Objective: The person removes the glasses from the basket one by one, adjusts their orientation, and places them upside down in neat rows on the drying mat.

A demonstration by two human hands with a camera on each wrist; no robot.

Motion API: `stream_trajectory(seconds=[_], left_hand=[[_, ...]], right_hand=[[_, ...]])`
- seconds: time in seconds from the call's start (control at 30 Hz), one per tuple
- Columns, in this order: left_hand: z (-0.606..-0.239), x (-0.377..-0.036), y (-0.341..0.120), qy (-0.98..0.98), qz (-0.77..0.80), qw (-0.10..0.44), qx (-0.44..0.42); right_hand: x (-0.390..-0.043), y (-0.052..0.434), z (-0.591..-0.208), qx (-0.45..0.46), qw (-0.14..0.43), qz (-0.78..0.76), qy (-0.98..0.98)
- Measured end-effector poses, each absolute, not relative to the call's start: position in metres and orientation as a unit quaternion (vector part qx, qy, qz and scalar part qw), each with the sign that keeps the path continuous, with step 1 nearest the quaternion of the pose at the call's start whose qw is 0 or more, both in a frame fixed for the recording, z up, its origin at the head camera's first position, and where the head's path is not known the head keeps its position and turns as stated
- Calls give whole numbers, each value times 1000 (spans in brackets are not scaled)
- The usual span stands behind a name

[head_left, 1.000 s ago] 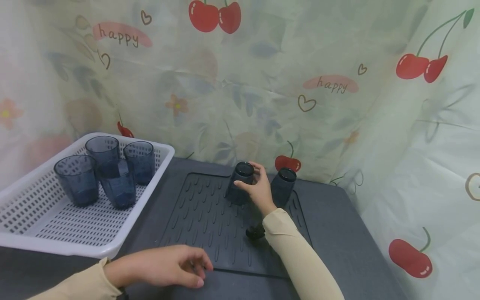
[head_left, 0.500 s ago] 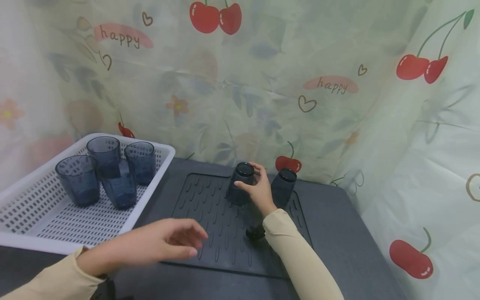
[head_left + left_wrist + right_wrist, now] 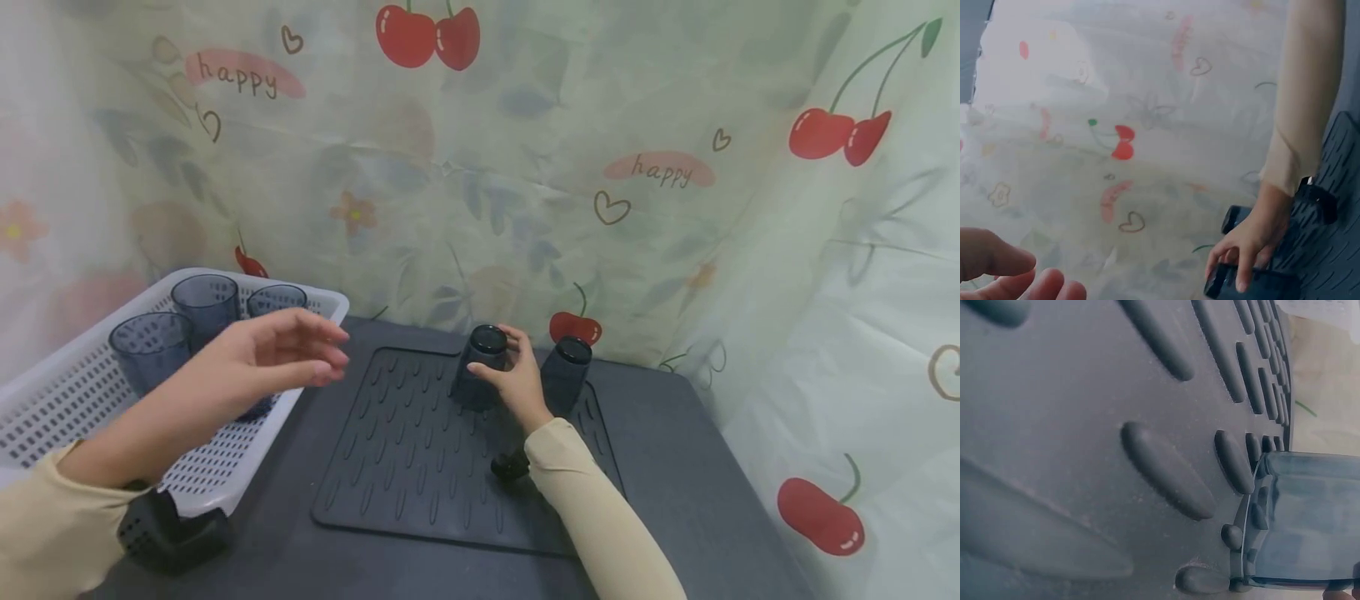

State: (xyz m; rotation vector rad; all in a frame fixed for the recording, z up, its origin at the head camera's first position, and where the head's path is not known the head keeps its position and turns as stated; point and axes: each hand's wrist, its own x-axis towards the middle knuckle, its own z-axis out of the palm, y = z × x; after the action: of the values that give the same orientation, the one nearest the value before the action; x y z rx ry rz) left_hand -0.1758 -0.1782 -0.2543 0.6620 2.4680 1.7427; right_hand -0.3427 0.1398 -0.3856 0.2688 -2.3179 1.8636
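- Smoky blue-grey tumbler [image 3: 483,367] stands upside down at the far edge of the ribbed drying mat [image 3: 405,467], just right of centre in the head view, with a second inverted tumbler [image 3: 566,373] just beside it to the right.
- Right hand [image 3: 513,379] has its fingers and thumb curled round the upturned base and side of that cup.
- Left hand [image 3: 258,362] hovers at the left of the frame over the rim of the white basket [image 3: 330,304], fingers loosely spread and holding nothing.
- Upright tumblers [image 3: 206,304] of the same kind stand in the basket.
- Judging by its look, the cup is light, stiff and smooth, perhaps slippery if wet; a grip round the side wall near the base seems surest.
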Motion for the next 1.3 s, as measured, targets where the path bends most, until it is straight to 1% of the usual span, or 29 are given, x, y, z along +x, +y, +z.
stream_trajectory(seconds=[0.23, 0.47, 0.53, 0.7, 0.77, 1.03, 1.3], left_hand=[[-254, -194, -212, 799, 573, -35, 178], [-255, -209, -244, 684, 696, -71, 208], [-255, -211, -251, 695, 688, -93, 187], [-258, -214, -268, 792, 585, -143, 105], [-261, -216, -275, 819, 548, -151, 79], [-282, -230, -299, 852, 490, -183, 15], [-300, -239, -313, 867, 473, -157, -19]], right_hand=[[-342, 138, -385, 91, 81, 616, -778], [-343, 138, -387, 94, 82, 612, -781], [-344, 139, -387, 95, 82, 611, -782], [-344, 140, -388, 94, 78, 611, -782], [-344, 141, -388, 95, 74, 614, -780], [-320, 137, -362, 96, 66, 607, -786], [-319, 137, -361, 96, 70, 605, -787]])
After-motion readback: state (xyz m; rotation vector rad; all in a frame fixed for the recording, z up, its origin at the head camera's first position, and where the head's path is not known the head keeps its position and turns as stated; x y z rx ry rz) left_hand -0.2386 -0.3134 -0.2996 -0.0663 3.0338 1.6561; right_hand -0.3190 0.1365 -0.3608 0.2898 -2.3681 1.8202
